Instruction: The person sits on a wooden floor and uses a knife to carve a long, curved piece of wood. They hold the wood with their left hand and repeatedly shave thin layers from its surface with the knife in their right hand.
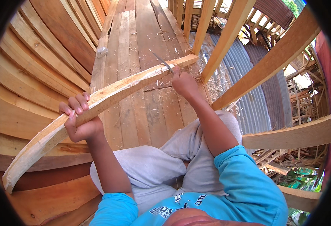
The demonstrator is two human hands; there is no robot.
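A long piece of timber (124,87) slants across the view, its pale upper edge roughly cut. Closed round it on the near left part is my left hand (79,117), with the fingers over the top and the thumb on the near side. My right hand (183,82) is shut on a knife (162,61), beside the timber's far right end. The blade points up and to the left across the timber's edge; the handle is hidden in my fist. Whether the blade touches the wood, I cannot tell.
Wood shavings lie on the plank floor (124,49). Curved boards (37,71) form a wall on the left, with a small clear container (102,51) beside it. Upright wooden posts (229,39) stand at right; corrugated metal sheets (244,79) lie beyond them. My crossed legs (146,165) are below.
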